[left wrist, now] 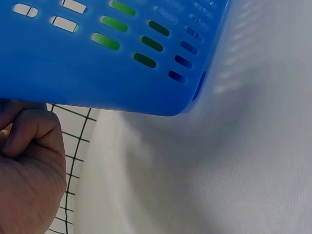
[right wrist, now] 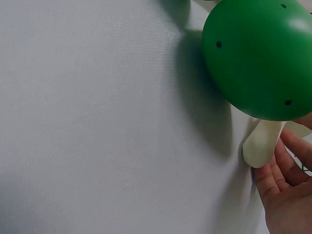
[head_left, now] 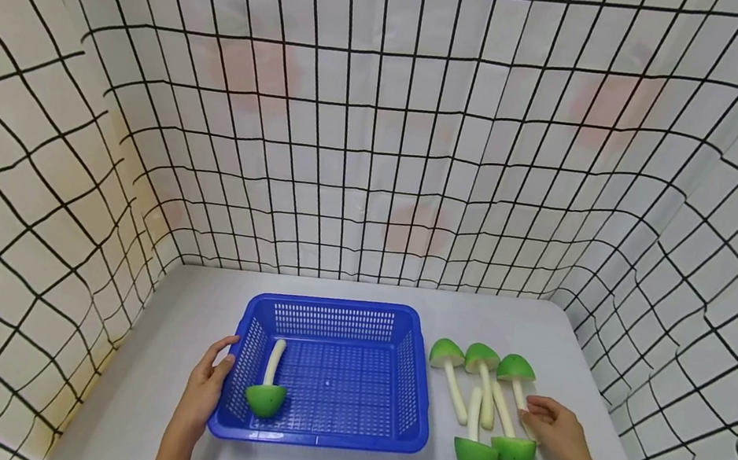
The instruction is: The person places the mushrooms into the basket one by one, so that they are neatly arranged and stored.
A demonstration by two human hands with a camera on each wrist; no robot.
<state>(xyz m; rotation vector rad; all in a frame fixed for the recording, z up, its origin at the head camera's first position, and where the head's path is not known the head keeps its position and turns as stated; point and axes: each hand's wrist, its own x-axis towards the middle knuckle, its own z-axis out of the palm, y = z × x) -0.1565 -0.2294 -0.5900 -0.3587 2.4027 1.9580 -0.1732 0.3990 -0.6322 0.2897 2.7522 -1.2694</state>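
Observation:
My left hand [head_left: 206,381] grips the left rim of a blue plastic basket [head_left: 316,442], fingers curled at its edge in the left wrist view. Inside the basket, at its left, lies a toy mushroom [head_left: 265,401] with a green cap and white stem. My right hand [head_left: 556,433] pinches the white stem of the far-right mushroom [head_left: 517,367], whose cap points away from me. In the right wrist view the stem's end [right wrist: 258,151] shows against my fingers, partly behind a large dotted green cap [right wrist: 263,58] of a nearer mushroom.
Several more green-capped mushrooms lie right of the basket, among them one at the near side [head_left: 475,457] and one close to the basket's wall [head_left: 447,353]. A white table [head_left: 187,298] carries everything. Black wire mesh [head_left: 376,183] over white cloth encloses the back and sides.

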